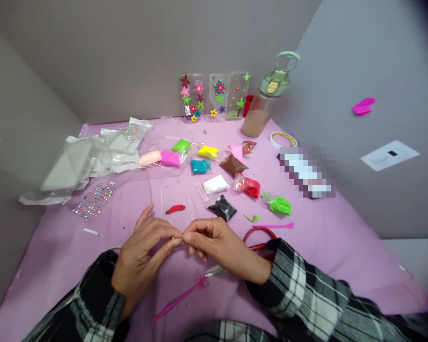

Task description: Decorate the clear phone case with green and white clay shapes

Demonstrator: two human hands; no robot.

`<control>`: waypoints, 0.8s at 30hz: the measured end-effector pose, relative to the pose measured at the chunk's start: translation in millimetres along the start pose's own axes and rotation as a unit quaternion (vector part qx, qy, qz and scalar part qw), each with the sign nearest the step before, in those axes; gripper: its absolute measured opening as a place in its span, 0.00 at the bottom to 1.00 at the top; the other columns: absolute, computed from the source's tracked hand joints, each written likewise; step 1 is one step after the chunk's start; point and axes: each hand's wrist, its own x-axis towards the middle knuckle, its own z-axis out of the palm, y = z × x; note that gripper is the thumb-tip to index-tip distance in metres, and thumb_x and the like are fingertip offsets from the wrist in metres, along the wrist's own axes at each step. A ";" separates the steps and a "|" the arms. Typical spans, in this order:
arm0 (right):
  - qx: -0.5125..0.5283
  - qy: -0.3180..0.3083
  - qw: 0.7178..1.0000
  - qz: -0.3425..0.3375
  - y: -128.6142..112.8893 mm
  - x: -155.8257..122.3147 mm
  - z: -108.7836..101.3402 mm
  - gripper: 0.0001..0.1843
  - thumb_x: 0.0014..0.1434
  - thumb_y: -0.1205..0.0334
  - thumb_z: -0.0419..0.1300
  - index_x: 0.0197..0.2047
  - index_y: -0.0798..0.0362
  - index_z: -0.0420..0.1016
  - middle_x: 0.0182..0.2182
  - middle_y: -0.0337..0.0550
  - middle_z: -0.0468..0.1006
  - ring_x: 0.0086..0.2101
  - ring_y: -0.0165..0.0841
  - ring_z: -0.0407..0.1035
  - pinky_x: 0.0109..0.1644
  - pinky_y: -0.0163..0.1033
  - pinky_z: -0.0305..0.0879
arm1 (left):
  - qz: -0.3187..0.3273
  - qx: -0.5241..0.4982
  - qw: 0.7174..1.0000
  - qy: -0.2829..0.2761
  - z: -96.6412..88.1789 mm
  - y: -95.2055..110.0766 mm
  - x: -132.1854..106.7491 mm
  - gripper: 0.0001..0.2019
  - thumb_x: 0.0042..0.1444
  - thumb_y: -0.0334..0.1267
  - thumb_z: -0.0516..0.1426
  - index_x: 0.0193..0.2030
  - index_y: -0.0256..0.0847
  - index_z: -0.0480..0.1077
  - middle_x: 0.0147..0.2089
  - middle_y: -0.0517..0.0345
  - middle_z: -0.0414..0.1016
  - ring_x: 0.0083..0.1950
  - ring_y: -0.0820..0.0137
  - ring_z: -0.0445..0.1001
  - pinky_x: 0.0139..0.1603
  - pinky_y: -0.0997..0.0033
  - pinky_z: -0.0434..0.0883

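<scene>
My left hand (148,251) and my right hand (214,240) meet at their fingertips above the near middle of the table. Both are pinched closed, and whatever lies between the fingers is too small to make out. Just beyond them a red clay piece (175,209) rests on a clear phone case (167,194) that is hard to see against the cloth. Under my right forearm lie scissors with red handles (259,232), their blade partly hidden. A pink modelling tool (180,299) is on the cloth in front of me.
Bags of coloured clay (216,184) spread across the middle. Packaged phone cases (69,164) and a gem sticker sheet (93,201) lie left. Decorated cases (191,99) lean on the back wall beside a bottle (260,111). Right are tape (283,140) and another pink tool (278,225).
</scene>
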 end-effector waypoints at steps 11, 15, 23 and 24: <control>0.017 0.017 1.000 -0.007 -3.1 0.7 0.6 0.21 0.58 0.45 0.69 0.32 0.57 0.76 0.24 0.36 0.73 0.22 0.24 0.61 0.28 0.31 0.58 | -0.070 -0.046 0.996 0.028 -2.6 -3.1 1.9 0.06 0.65 0.35 0.56 0.35 0.47 0.69 0.31 0.73 0.72 0.34 0.76 0.74 0.75 0.60 0.54; 0.028 0.011 0.999 -0.016 -0.4 0.9 1.6 0.20 0.57 0.46 0.70 0.35 0.57 0.78 0.25 0.36 0.73 0.23 0.25 0.63 0.28 0.31 0.59 | -0.060 -0.051 0.997 0.023 -1.4 -5.3 0.7 0.05 0.63 0.34 0.58 0.37 0.49 0.72 0.34 0.74 0.76 0.36 0.76 0.76 0.75 0.62 0.53; 0.044 -0.005 0.999 -0.015 5.8 2.6 -2.2 0.19 0.56 0.48 0.71 0.35 0.58 0.79 0.25 0.35 0.73 0.22 0.24 0.62 0.28 0.32 0.58 | 0.012 -0.023 0.999 0.019 2.9 1.9 0.2 0.09 0.63 0.28 0.58 0.42 0.49 0.72 0.36 0.73 0.77 0.38 0.77 0.77 0.75 0.67 0.50; 0.041 -0.003 0.999 -0.012 5.2 2.7 -2.6 0.19 0.56 0.48 0.71 0.34 0.58 0.79 0.24 0.34 0.72 0.22 0.24 0.61 0.27 0.32 0.57 | 0.019 -0.017 0.999 0.021 3.4 2.5 0.4 0.09 0.63 0.28 0.58 0.42 0.49 0.72 0.36 0.72 0.77 0.38 0.77 0.77 0.75 0.67 0.50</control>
